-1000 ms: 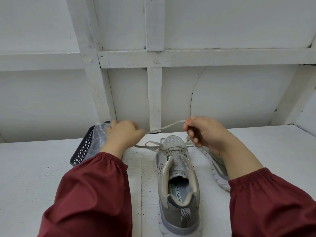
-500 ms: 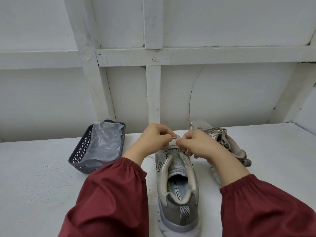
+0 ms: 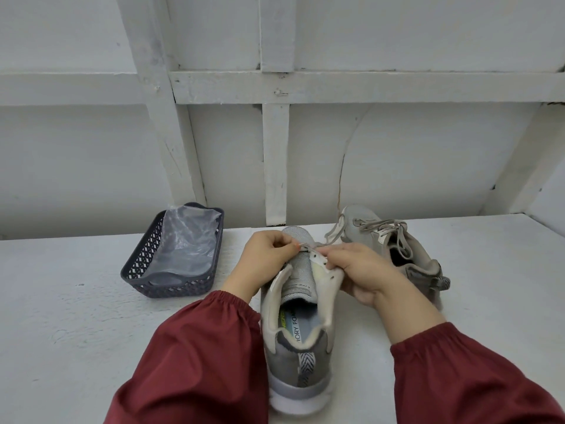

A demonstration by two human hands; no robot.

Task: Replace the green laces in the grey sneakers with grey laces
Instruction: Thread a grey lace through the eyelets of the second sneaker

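Our left hand [image 3: 265, 261] reaches forward over the near sneaker [image 3: 298, 359], fingers curled, with thumb and forefinger pinching the grey lace [image 3: 306, 246] at the front eyelets. Our right hand [image 3: 365, 272] comes in from the other side, gripping the sneaker's right eyelet flap [image 3: 324, 270] and folding it outward, with its fingertips meeting the lace close to the left hand's pinch. Both forearms are in dark red sleeves [image 3: 198, 362]. The near sneaker stands upright on the white table [image 3: 61, 316], heel toward us. The second sneaker [image 3: 362, 223] lies just beyond our right hand, tipped onto its side with a grey lace already threaded through it. To the left, well apart from the shoes, sits a dark openwork basket [image 3: 153, 286] holding a clear plastic bag [image 3: 186, 243]; we cannot tell what the bag contains.
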